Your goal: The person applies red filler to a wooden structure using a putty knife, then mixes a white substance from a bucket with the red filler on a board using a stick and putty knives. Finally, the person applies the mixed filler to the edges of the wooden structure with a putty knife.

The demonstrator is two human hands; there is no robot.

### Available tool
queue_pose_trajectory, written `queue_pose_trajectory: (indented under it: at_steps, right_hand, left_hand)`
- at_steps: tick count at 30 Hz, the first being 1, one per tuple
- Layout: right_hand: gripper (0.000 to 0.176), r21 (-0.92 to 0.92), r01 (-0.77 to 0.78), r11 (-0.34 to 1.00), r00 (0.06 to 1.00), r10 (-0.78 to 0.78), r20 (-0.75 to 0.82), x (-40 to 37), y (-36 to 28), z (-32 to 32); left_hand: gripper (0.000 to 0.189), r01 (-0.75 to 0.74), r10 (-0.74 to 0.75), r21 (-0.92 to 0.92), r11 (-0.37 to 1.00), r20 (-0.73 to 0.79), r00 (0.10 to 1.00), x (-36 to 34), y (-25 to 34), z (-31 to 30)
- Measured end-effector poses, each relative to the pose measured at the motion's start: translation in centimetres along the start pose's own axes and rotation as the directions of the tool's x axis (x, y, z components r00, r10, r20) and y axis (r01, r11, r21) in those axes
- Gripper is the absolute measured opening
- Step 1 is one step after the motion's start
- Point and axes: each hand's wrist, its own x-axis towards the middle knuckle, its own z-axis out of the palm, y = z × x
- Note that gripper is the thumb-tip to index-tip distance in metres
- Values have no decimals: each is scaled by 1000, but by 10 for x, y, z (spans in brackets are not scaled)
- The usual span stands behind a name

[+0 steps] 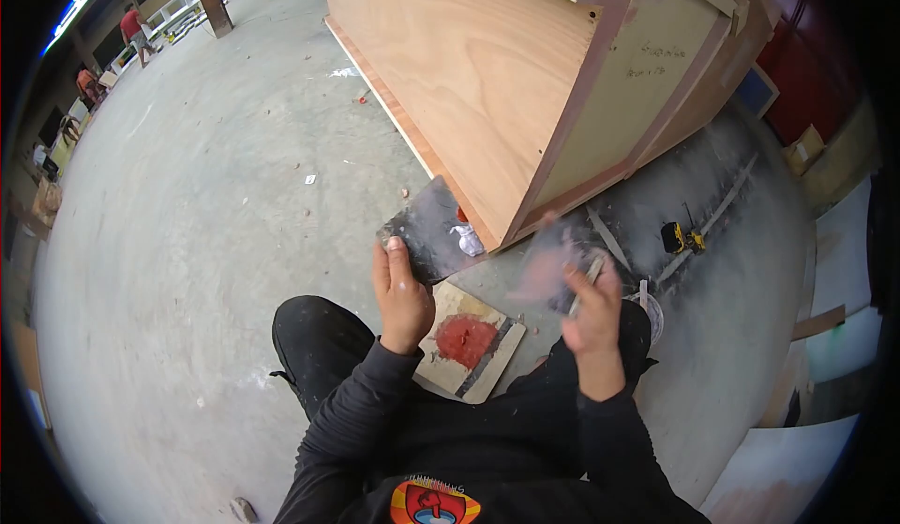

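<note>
My left hand [401, 294] grips a wide, dark, putty-stained scraper blade [433, 229] held up in front of me. My right hand [589, 310] holds a second putty knife [553, 260], blurred by motion, its blade pinkish. Between my knees a small wooden board [489, 360] lies on the floor with a blob of red putty [465, 338] on it. A large plywood cabinet [525, 74] stands right ahead, its near corner just beyond both blades.
The concrete floor [187, 243] spreads out to the left. A yellow power tool [677, 237] and wooden strips lie right of the cabinet. White panels [825, 336] lean at the right edge. People work far off at top left [136, 32].
</note>
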Motion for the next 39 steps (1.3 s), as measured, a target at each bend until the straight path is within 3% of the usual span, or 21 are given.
queue_pose_trajectory:
  at_steps: [2, 4, 7, 11, 13, 14, 17, 19, 23, 25, 27, 29, 30, 31, 32, 33, 35, 36, 37, 38, 39]
  right_hand:
    - [25, 108, -74, 991, 997, 73, 19, -13, 12, 14]
    - [24, 98, -105, 990, 994, 104, 18, -20, 23, 24]
    - [15, 109, -135, 985, 990, 138, -20, -23, 38, 37]
    - [6, -1, 0, 1000, 996, 0, -85, -21, 52, 43]
    - [7, -74, 44, 996, 993, -52, -106, -20, 52, 46]
    - [7, -70, 49, 996, 992, -56, -110, -21, 54, 49]
    - [8, -36, 21, 999, 985, -27, -171, -24, 55, 51]
    - [11, -213, 83, 974, 981, -118, -154, -25, 57, 51]
    - [15, -200, 86, 976, 975, -123, -183, -21, 50, 58]
    - [15, -265, 102, 959, 974, -151, -169, -16, 44, 60]
    - [15, -224, 134, 965, 970, -174, -170, -9, 37, 62]
    - [15, -185, 170, 968, 964, -202, -173, -1, 27, 61]
    - [15, -153, 241, 958, 950, -265, -164, 2, 21, 59]
    - [16, -121, 310, 943, 933, -326, -153, 3, 17, 57]
    - [16, -276, 330, 903, 922, -371, -111, 5, 16, 44]
    - [16, -281, 334, 900, 921, -375, -108, 3, 13, 43]
    - [20, -532, 436, 726, 861, -508, 12, -2, 9, 43]
    - [20, -531, 434, 728, 863, -505, 12, -5, 10, 42]
    - [21, -607, 514, 606, 810, -576, 111, -8, 13, 41]
    - [28, -662, 586, 468, 747, -627, 219, -11, 18, 42]
    - [28, -657, 586, 475, 751, -622, 221, -11, 21, 40]
  left_hand:
    - [28, -60, 59, -31, 998, -55, 997, -2, 0, 6]
    - [27, -178, 175, -31, 984, -81, 981, -3, 0, 10]
    - [25, -210, 213, 45, 977, -105, 971, -3, -3, 5]
    - [25, -256, 264, 85, 963, -108, 958, -6, -3, 6]
    - [23, -264, 309, 321, 910, -99, 946, -7, -4, 0]
    - [23, -264, 308, 322, 909, -92, 947, -8, -7, -4]
    - [19, -330, 359, 380, 864, -4, 933, -14, -16, -10]
    - [21, -379, 416, 431, 819, 9, 909, -19, -16, -5]
    - [18, -413, 438, 363, 835, 15, 899, -25, -9, 6]
    - [17, -553, 526, 579, 599, 236, 817, -28, -6, 2]
    - [17, -557, 495, 582, 592, 283, 822, -33, -3, -3]
    - [20, -466, 238, 688, 557, 405, 883, -28, 3, -8]
    - [23, -281, 40, 792, 542, 310, 950, -25, 7, -9]
    - [23, -285, 41, 786, 549, 315, 948, -21, 2, -10]
    - [25, -94, -25, 572, 815, 196, 980, -14, -7, -12]
    - [28, 100, -132, 265, 959, 104, 986, -11, -8, -8]
    - [33, 209, -224, 122, 970, 126, 966, -12, -1, -5]
    - [35, 296, -300, 46, 954, 138, 944, -12, 1, -3]
    - [37, 378, -370, -30, 925, 152, 917, -13, 2, -1]
    - [41, 395, -384, -41, 918, 154, 910, -14, 1, -1]
    - [41, 390, -381, -40, 920, 145, 913, -16, 0, -1]
